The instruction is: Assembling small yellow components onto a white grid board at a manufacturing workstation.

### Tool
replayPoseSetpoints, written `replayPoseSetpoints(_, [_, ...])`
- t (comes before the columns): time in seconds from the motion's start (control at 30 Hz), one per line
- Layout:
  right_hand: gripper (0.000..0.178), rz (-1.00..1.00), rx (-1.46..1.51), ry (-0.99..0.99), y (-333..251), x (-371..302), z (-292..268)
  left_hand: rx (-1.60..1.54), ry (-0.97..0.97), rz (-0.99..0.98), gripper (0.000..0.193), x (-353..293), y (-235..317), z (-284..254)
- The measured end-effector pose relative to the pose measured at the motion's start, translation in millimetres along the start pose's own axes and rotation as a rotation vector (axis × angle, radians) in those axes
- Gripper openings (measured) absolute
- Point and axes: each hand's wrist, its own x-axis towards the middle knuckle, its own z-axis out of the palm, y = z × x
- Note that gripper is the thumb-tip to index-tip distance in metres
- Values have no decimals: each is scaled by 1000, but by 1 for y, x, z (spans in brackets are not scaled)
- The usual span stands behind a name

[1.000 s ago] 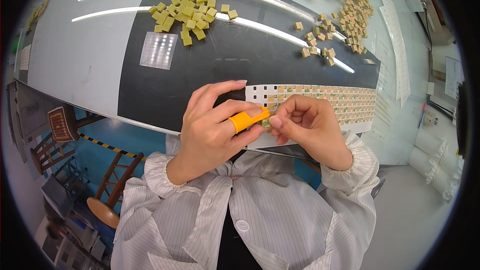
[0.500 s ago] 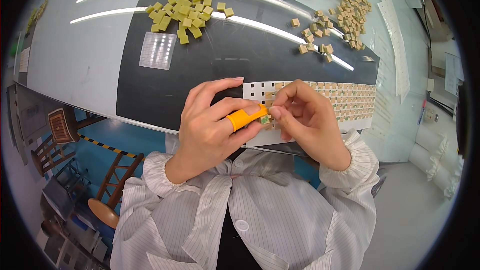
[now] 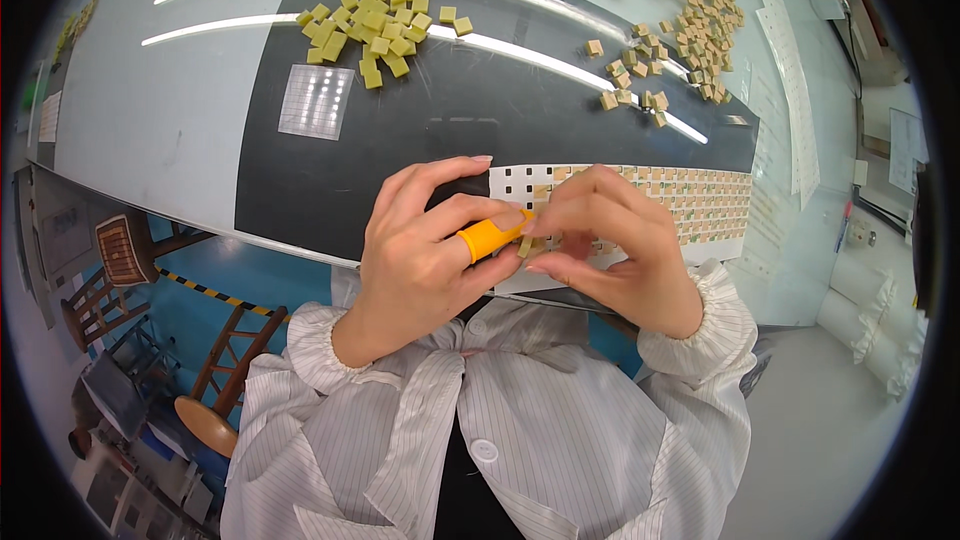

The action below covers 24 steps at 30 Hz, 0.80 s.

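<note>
A yellow-green block is pinched at the fingertips of my left hand. An orange tube-shaped finger sleeve sits on a finger of that hand, while another finger stretches toward the sheet's left corner. My right hand is beside the block with bent fingers; its thumb stands apart from its index finger, whose tip is blurred and partly hidden at the block. Under both hands lies a white sheet with rows of square holes. Small tan pieces fill most rows, and a few holes at its left end show black.
Yellow-green blocks form a loose pile on the black mat. Many tan blocks are scattered at the far right. A clear gridded sheet lies left of centre. Wooden stools stand beyond the table's left front edge.
My right thumb has parted from the index finger and moved down and slightly left. The block between my left fingertips has turned. My left hand has barely moved.
</note>
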Motion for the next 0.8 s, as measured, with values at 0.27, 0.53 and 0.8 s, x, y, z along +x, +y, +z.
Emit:
replayPoseSetpoints(0.27, [30, -227, -379, 55, 3, -3, 2, 1, 4, -7, 27, -1, 0, 0])
replayPoseSetpoints(0.53, [38, -484, -583, 54, 4, 2, 2, 22, -3, -4, 21, -1, -1, 1])
replayPoseSetpoints(0.8, [33, -521, -667, 58, 6, -1, -4, 28, 16, 6, 20, 0, 0, 3])
